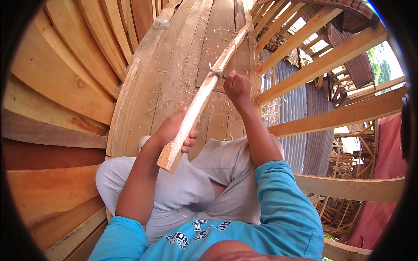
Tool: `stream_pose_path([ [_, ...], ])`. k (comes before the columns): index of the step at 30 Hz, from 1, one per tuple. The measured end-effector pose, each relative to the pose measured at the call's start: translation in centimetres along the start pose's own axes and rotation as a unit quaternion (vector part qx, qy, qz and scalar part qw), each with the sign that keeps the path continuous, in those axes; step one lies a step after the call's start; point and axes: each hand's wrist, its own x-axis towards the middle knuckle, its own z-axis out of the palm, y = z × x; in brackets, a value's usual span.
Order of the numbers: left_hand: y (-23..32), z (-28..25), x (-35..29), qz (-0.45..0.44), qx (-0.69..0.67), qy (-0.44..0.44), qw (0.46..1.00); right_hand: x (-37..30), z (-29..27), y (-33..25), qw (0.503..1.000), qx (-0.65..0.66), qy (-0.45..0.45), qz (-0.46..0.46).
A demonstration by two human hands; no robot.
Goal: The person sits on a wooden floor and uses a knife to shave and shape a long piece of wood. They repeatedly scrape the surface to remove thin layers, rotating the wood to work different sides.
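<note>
A long pale wooden stick (pixel 191 114), squared at its near end, slants from above my lap toward the far right over the plank floor. My left hand (pixel 178 128) wraps round its lower part, fingers curling up on the right side. Farther along, my right hand (pixel 237 87) is closed in a fist on the handle of a knife (pixel 207 68). The thin blade lies across the stick, pointing left, where the wood looks freshly shaved. Most of the handle is hidden in my fist.
Wood shavings are scattered over the plank floor (pixel 174 65). Curved planks (pixel 61 82) form a wall on the left. Wooden slats (pixel 322 115) with gaps stand at the right, corrugated metal sheets (pixel 300 100) beyond them. A small clear container (pixel 161 23) sits at the far left of the floor.
</note>
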Motion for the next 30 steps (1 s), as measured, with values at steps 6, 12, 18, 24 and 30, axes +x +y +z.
stream_pose_path([
  [6, -0.3, 1.4, -1.0, 0.003, 0.074, 0.083, 0.994, -0.7, -0.8, -1.8, 0.998, 0.033, -0.044, 0.002],
  [12, 0.1, 0.8, -1.6, 0.003, 0.030, 0.058, 0.998, -1.9, -0.6, -3.3, 0.990, 0.074, -0.038, -0.116],
  [18, -1.2, 2.7, -1.9, -0.006, 0.086, 0.093, 0.992, 0.6, -0.4, 2.2, 0.985, -0.041, -0.054, 0.157],
  [24, -0.6, 0.8, -2.3, -0.001, 0.055, 0.081, 0.995, 1.1, 0.3, -0.2, 0.987, -0.016, -0.086, 0.135],
  [30, -0.6, 2.4, -1.4, -0.008, 0.137, 0.098, 0.986, -0.7, 7.9, 14.9, 0.937, 0.093, -0.024, 0.335],
])
